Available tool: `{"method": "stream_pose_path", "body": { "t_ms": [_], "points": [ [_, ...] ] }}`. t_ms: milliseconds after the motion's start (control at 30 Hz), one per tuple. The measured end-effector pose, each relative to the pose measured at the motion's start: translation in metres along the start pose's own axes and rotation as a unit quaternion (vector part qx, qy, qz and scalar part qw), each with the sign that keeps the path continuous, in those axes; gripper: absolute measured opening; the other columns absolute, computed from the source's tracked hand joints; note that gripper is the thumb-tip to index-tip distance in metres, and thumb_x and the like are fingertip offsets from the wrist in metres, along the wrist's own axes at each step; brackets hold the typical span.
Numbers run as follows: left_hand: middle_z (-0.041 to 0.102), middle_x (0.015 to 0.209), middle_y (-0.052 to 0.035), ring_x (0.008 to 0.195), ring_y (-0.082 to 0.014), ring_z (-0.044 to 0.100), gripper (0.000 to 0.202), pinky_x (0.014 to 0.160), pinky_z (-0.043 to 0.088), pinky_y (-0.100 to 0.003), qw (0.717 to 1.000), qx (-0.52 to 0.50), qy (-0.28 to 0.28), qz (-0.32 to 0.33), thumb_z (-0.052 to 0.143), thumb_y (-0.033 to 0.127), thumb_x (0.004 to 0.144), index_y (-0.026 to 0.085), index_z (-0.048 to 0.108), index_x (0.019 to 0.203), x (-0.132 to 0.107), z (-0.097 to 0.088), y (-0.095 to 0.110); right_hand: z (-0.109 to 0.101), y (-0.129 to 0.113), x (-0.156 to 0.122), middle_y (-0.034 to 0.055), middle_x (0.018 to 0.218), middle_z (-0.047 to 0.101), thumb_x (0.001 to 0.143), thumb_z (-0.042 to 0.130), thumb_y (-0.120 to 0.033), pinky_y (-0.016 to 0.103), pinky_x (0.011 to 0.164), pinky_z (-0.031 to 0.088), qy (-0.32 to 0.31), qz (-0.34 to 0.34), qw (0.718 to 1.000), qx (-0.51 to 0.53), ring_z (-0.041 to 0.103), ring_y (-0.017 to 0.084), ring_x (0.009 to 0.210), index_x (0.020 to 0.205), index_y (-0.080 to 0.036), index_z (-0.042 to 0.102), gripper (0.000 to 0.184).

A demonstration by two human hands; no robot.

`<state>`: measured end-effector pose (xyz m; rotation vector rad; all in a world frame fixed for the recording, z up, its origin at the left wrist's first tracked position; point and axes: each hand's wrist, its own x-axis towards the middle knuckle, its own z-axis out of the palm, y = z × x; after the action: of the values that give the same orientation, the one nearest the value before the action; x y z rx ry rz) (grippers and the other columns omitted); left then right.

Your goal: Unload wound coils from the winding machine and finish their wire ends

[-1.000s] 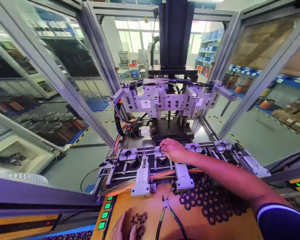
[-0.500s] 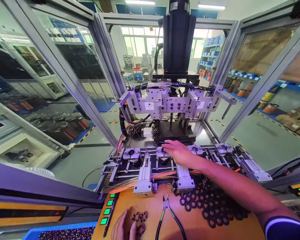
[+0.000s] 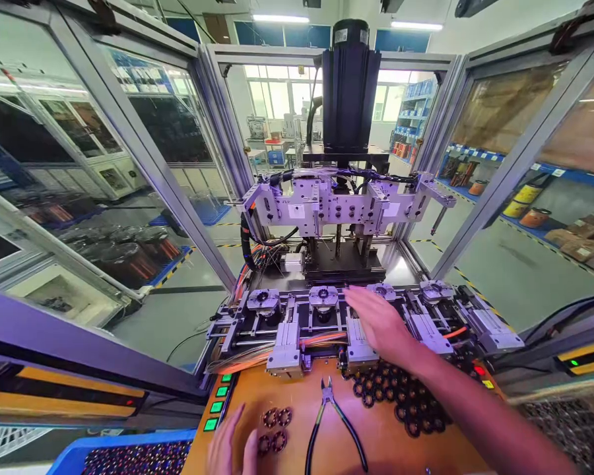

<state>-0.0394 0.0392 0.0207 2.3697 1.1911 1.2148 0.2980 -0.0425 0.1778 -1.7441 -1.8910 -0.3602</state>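
My right hand [image 3: 379, 323] reaches over the machine's row of round clamping stations with its fingers stretched out and nothing visible in them. To the left of its fingertips, a station [image 3: 323, 296] bears a dark ring; another station [image 3: 263, 299] stands farther left. The hand partly covers a third station [image 3: 382, 290]. At the table's front left, my left hand [image 3: 230, 445] is slightly blurred, thumb and fingers apart. Just right of its thumb lies a small group of copper-toned rings [image 3: 278, 441]. Between the hands, diagonal cutters [image 3: 327, 396] rest on the orange table [image 3: 297, 455], jaws pointing away from me.
Many dark rings [image 3: 410, 402] lie under and beside my right forearm. Green buttons [image 3: 216, 407] line the table's left edge. A blue bin [image 3: 74, 455] of small parts stands at lower left. Above the stations hangs a metal crossbeam [image 3: 339, 208] below a black motor [image 3: 351, 99].
My right hand has moved right and nearer to me, uncovering the station it was over. The left hand has drawn back left from the copper-toned rings. The view has shifted slightly.
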Motion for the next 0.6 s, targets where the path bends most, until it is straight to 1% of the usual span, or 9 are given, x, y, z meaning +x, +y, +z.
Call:
{"method": "stream_pose_path", "body": {
  "t_ms": [67,133,167,233,300,367,433,533,600],
  "points": [
    [0.067,0.129,-0.013,0.122,-0.0281,0.061,0.051,0.102,0.05,-0.044,0.995,0.017,0.008,0.097,0.055,0.026,0.095,0.021,0.046,0.145,0.038,-0.015,0.015,-0.007,-0.02,-0.032,0.0134,0.133,0.065,0.09,0.041,0.003,0.043,0.111,0.051,0.073,0.003,0.997,0.035,0.058,0.022,0.13,0.136,-0.011,0.057,0.051],
    [0.066,0.133,-0.0132,0.131,-0.0298,0.055,0.054,0.106,0.047,-0.046,0.981,0.024,-0.021,0.189,0.055,0.026,0.095,0.02,0.044,0.147,0.086,-0.018,0.039,-0.005,-0.041,-0.062,0.0123,0.127,0.068,0.089,0.043,0.003,0.039,0.106,0.056,0.096,0.004,0.994,0.058,0.062,0.021,0.123,0.135,-0.013,0.058,0.051],
    [0.068,0.133,-0.0127,0.135,-0.0307,0.052,0.051,0.106,0.047,-0.048,0.975,0.027,-0.037,0.216,0.055,0.027,0.096,0.019,0.047,0.145,0.11,-0.015,0.054,-0.002,-0.051,-0.075,0.0123,0.126,0.069,0.089,0.043,0.003,0.039,0.104,0.057,0.094,0.006,0.994,0.062,0.063,0.021,0.123,0.134,-0.012,0.059,0.051],
    [0.068,0.134,-0.0124,0.138,-0.032,0.05,0.043,0.107,0.047,-0.05,0.956,0.047,-0.12,0.265,0.051,0.032,0.098,0.017,0.055,0.138,0.153,0.001,0.084,0.006,-0.066,-0.098,0.0128,0.122,0.07,0.088,0.043,0.003,0.039,0.1,0.06,0.097,0.004,0.993,0.066,0.064,0.023,0.121,0.13,-0.011,0.062,0.048],
    [0.066,0.137,-0.0127,0.14,-0.0331,0.049,0.043,0.11,0.046,-0.052,0.932,0.088,-0.219,0.273,0.052,0.036,0.098,0.014,0.06,0.133,0.183,0.022,0.111,0.014,-0.075,-0.119,0.0137,0.119,0.072,0.087,0.043,0.003,0.038,0.098,0.061,0.105,0.004,0.992,0.069,0.066,0.023,0.118,0.125,-0.009,0.064,0.045],
    [0.063,0.141,-0.0128,0.141,-0.0331,0.047,0.041,0.112,0.043,-0.054,0.923,0.103,-0.252,0.273,0.053,0.033,0.097,0.014,0.062,0.133,0.199,0.043,0.13,0.018,-0.078,-0.141,0.0137,0.115,0.073,0.087,0.044,0.003,0.034,0.097,0.061,0.113,0.014,0.991,0.066,0.068,0.021,0.113,0.121,-0.009,0.065,0.042],
    [0.062,0.141,-0.0133,0.142,-0.0332,0.046,0.039,0.113,0.041,-0.056,0.92,0.107,-0.265,0.269,0.052,0.029,0.097,0.015,0.064,0.131,0.204,0.059,0.139,0.02,-0.078,-0.163,0.0131,0.112,0.073,0.087,0.045,0.002,0.031,0.094,0.062,0.118,0.036,0.991,0.053,0.07,0.02,0.109,0.118,-0.009,0.066,0.039],
    [0.062,0.14,-0.0155,0.142,-0.0339,0.046,0.037,0.115,0.038,-0.059,0.917,0.105,-0.284,0.258,0.05,0.024,0.096,0.014,0.067,0.127,0.203,0.072,0.14,0.024,-0.077,-0.192,0.0115,0.106,0.074,0.089,0.045,-0.001,0.029,0.089,0.063,0.104,0.083,0.991,0.024,0.072,0.019,0.102,0.116,-0.011,0.066,0.036],
    [0.061,0.141,-0.017,0.143,-0.035,0.045,0.037,0.116,0.035,-0.061,0.916,0.099,-0.295,0.252,0.049,0.023,0.096,0.014,0.067,0.127,0.205,0.076,0.138,0.032,-0.077,-0.202,0.0108,0.105,0.074,0.091,0.044,-0.003,0.03,0.088,0.064,0.081,0.113,0.99,0.01,0.072,0.019,0.1,0.116,-0.011,0.066,0.034]
  ]
}}
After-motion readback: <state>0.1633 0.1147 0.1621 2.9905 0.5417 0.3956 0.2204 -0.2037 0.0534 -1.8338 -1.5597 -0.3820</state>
